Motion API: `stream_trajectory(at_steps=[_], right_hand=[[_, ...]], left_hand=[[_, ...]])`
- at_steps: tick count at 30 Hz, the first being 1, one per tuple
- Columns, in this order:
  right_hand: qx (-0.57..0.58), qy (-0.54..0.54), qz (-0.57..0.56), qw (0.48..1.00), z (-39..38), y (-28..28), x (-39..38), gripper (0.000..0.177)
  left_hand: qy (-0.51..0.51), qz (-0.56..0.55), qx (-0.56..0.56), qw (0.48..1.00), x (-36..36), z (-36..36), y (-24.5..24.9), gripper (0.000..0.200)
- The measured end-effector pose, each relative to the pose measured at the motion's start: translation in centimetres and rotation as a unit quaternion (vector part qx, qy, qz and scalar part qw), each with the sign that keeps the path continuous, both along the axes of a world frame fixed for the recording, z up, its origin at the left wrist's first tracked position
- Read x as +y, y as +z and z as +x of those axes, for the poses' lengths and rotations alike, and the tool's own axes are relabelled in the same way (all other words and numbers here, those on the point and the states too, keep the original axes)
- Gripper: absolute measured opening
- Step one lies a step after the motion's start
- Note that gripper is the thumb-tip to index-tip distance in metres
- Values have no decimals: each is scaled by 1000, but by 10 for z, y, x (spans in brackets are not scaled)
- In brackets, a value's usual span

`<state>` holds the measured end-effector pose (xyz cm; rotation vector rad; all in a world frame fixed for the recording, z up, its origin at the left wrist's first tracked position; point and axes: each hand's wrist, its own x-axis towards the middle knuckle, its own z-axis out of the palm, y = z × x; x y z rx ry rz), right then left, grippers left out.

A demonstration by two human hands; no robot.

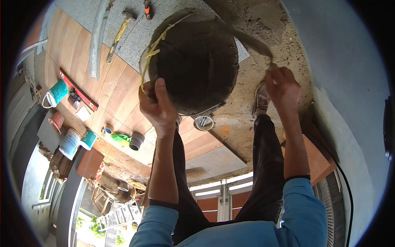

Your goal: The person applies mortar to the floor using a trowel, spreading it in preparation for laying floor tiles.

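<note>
A round bucket (146,66) holds dark, wet mortar (197,61), spread fairly smooth across the top. A torn yellow strip (158,41) runs along its left rim. My left hand (158,108) is closed on the near-left rim, thumb on the mortar side. To the right of the bucket, my right hand (283,88) is wrapped around the handle of a trowel (252,43). The mortar-coated blade points up and left toward the bucket's far-right edge; whether it touches cannot be made out. Damp mortar (267,20) covers the floor beyond the trowel.
A wall (349,82) rises close on the right. Left on the tiles lie a metal channel (96,45), a yellow-handled hammer (118,38) and a red spirit level (78,89). Teal tubs (59,92) stand farther left. A round tin (203,123) sits near my feet.
</note>
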<state>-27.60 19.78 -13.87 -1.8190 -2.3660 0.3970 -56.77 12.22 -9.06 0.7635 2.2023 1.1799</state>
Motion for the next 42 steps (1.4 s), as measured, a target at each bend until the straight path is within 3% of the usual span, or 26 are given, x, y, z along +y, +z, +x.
stream_trajectory(at_steps=[3,5,8,10,14,17,20,23,26,29,32,35,38,42], right_hand=[[-47,116,-65,990,-46,-15,7,10],[-71,171,-74,980,-73,-49,11,25],[-132,166,-166,963,-114,-56,10,30],[-109,194,-271,937,-130,-48,-11,18],[-29,253,-420,871,-157,-17,-25,20],[-10,137,-216,967,-170,-49,-26,36],[-18,149,-270,951,-185,-76,-1,32],[31,252,-194,948,-183,-101,-31,25],[-74,299,-268,913,-163,-63,-38,22],[-52,318,-277,905,-152,-57,-14,18],[-30,240,-223,944,-180,-57,3,18],[-48,327,-175,927,-187,-71,-29,23],[-17,288,-258,922,-153,-69,-51,31],[-23,315,-121,941,-145,-90,-55,33]], left_hand=[[-31,-12,28,999,-1,-3,3,21],[-36,-17,44,998,-1,-5,1,22],[-36,-21,35,998,-5,-9,2,23],[-36,-18,32,999,-8,-11,2,23],[-44,-19,18,999,-5,-11,1,25],[-47,-29,24,998,-11,-21,0,26],[-63,-27,33,997,-13,-25,-4,26],[-76,-32,12,997,-10,-28,0,26],[-88,-26,7,996,-13,-32,-1,25],[-95,-28,1,995,-12,-31,0,24],[-103,-42,-6,994,-11,-25,1,24],[-113,-39,16,993,-10,-26,-1,24],[-107,-11,16,994,-14,-27,-6,24],[-122,-35,-11,992,-11,-20,1,23]])
